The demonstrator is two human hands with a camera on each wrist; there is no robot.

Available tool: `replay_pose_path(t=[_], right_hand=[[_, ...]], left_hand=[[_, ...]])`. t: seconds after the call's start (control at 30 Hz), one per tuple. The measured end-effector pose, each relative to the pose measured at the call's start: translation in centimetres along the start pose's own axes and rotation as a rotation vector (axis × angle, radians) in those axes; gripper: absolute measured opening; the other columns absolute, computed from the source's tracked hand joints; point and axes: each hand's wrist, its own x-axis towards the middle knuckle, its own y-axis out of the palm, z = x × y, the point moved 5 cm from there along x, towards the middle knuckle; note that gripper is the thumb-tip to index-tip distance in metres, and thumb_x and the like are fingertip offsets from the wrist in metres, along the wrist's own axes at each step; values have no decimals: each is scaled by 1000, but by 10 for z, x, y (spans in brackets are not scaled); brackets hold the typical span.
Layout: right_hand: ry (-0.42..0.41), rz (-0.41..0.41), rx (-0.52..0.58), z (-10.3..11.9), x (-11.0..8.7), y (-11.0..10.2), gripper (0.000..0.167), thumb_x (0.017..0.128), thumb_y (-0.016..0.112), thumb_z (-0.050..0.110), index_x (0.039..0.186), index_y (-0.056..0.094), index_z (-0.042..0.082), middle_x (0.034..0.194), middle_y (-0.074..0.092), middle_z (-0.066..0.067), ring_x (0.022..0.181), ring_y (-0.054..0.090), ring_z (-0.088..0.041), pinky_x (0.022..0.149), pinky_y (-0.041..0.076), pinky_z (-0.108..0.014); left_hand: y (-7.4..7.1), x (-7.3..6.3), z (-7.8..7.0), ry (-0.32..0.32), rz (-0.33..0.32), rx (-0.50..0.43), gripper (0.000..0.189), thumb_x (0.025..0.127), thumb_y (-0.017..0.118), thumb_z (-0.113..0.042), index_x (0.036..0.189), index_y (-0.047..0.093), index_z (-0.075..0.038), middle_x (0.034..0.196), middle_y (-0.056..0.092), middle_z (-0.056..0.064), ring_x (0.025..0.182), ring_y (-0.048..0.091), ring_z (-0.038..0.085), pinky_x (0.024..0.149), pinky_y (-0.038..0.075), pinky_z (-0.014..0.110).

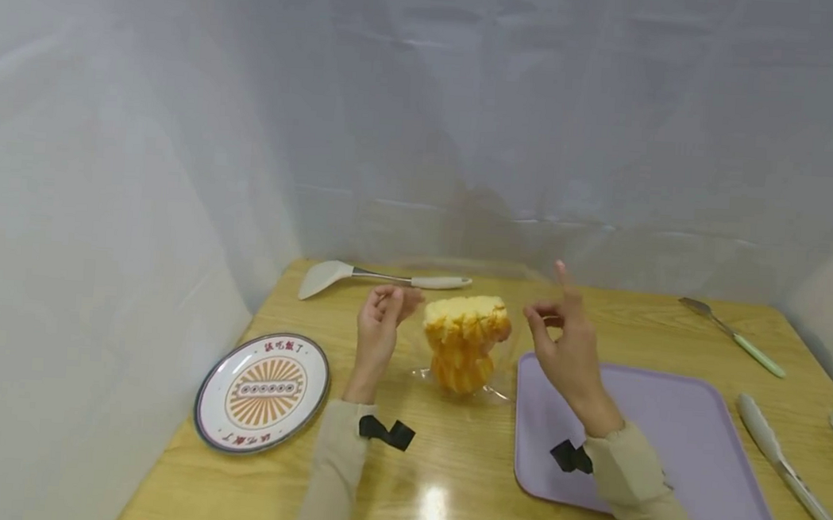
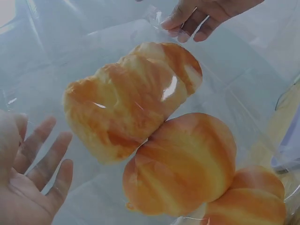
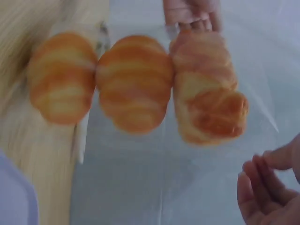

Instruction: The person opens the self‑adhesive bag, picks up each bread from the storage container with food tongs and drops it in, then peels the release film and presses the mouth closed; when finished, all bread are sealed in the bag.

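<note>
A large clear plastic bag (image 2: 108,51) hangs upright between my two hands, its film stretched and see-through. Inside lie a lumpy golden loaf (image 2: 126,103) and two round ridged rolls, one a middle roll (image 3: 135,84) and one an end roll (image 3: 63,77); the loaf is uppermost in the head view. My left hand (image 1: 378,329) pinches the bag's upper edge on the left, thumb against finger. At the right edge, my right hand (image 1: 570,353) pinches the film between thumb and fingers, its index finger pointing up. The bread hangs between the hands.
A patterned plate (image 1: 261,394) lies at the left of the wooden table (image 1: 447,469). Behind the bag is a white-headed spatula (image 1: 325,277). To the right are a purple tray (image 1: 691,452), tongs (image 1: 760,424) and a green-handled utensil (image 1: 757,354). White sheeting (image 1: 468,120) surrounds the table.
</note>
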Motion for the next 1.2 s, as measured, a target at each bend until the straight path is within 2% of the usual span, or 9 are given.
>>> replay_pose_path(t=[0.1,0.2,0.33,0.4,0.53,0.77,0.9,1.07,1.2], right_hand=[[156,-10,85,-5,1,1,44,92,63,-1,134,52,-6,93,70,-22,77,64,-5,74,47,-4],[351,33,181,-10,4,1,23,97,59,7,116,66,-5,96,71,-8,80,59,7,73,49,-7],[514,124,333,-14,5,7,29,102,50,15,114,60,-9,94,63,20,87,59,3,80,52,-14],[549,146,410,-15,4,11,31,104,46,18,113,57,-10,92,61,24,90,59,0,82,51,-15],[576,125,523,-19,1,15,27,106,42,20,108,55,-3,91,62,21,91,60,-1,85,51,-16],[553,-52,638,-19,4,13,20,104,43,14,90,58,12,84,64,14,85,62,-1,83,51,-17],[551,-34,600,-23,3,20,18,104,45,14,96,59,7,84,64,16,85,62,-1,83,51,-16],[577,48,536,-31,-7,31,29,104,47,16,117,57,-7,89,64,24,88,62,1,87,52,-17],[558,28,556,-31,-13,34,22,102,52,13,113,60,-5,88,66,20,89,63,0,89,53,-21]], left_hand=[[1,0,-3,36,-2,-3,6,103,49,-15,98,52,-14,90,74,-13,86,70,3,88,56,20],[3,0,-8,56,-11,4,6,103,51,-16,97,53,-14,88,74,-13,85,71,3,89,56,22],[4,-5,-11,54,-49,30,8,102,51,-10,98,57,-6,84,74,-14,84,71,4,87,56,23],[4,-7,-11,58,-66,44,10,101,50,-6,100,60,-3,84,74,-13,83,71,4,87,57,23],[4,-8,-10,63,-97,30,17,100,51,-6,97,68,-5,84,74,-11,82,72,5,85,58,24],[8,-7,-14,64,-99,-32,19,103,49,-15,91,63,-16,89,75,-10,85,71,5,84,56,22],[11,-7,-13,73,-48,-10,20,105,42,-13,94,58,-16,91,75,-12,86,70,3,85,55,21],[10,-7,-5,55,-16,33,20,105,40,-10,97,58,-16,90,74,-16,87,69,1,86,54,18],[9,-7,-3,76,-27,28,17,104,42,-10,99,58,-13,90,74,-14,88,69,2,86,54,19]])
